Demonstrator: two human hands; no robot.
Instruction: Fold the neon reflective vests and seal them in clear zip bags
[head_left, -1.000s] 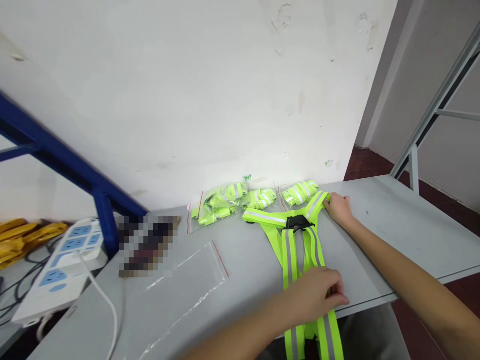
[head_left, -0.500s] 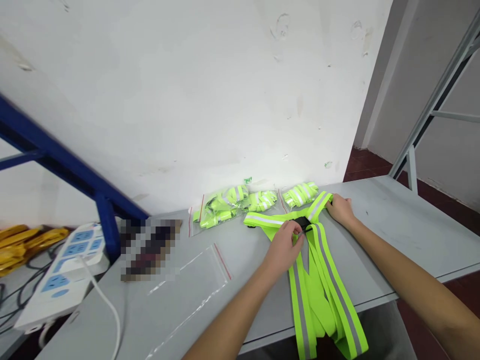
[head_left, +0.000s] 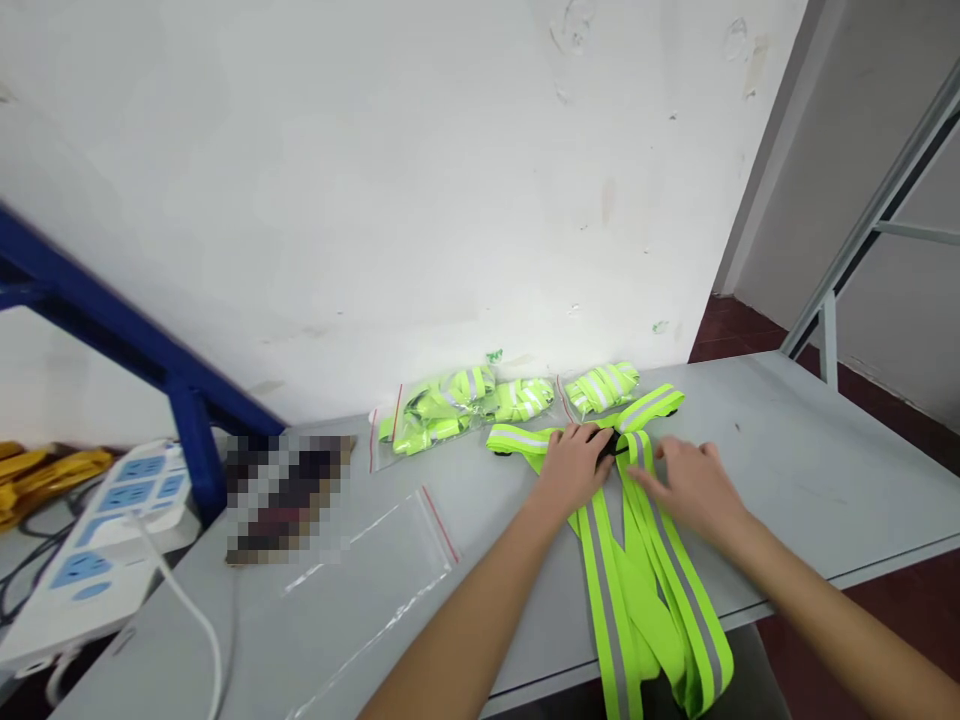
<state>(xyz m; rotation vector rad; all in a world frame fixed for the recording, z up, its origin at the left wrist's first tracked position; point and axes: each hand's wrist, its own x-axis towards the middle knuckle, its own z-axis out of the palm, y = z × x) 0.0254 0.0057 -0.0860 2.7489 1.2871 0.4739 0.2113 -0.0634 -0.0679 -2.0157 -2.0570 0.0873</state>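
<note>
A neon yellow-green strap harness (head_left: 611,600) with grey reflective stripes lies on the grey table, its lower loops hanging over the front edge. Its two short upper straps spread left and right from a black buckle (head_left: 611,446). My left hand (head_left: 576,462) rests at the buckle, fingers bent over its left side; what they grip is partly hidden. My right hand (head_left: 694,485) is over the right-hand straps, thumb and fingers apart, with nothing held. Behind the harness, rolled neon straps in clear bags (head_left: 469,400) lie against the wall.
An empty clear zip bag (head_left: 375,590) lies flat left of my left arm. Farther left are a blurred-out item (head_left: 289,500), a white power strip (head_left: 97,550) with a cable, a blue metal frame (head_left: 191,400) and yellow material (head_left: 56,480). A grey metal frame (head_left: 829,335) stands right.
My right hand has let go of the upper right strap end and moved down toward the buckle. That strap now lies extended to the right. My left hand has flattened over the buckle.
</note>
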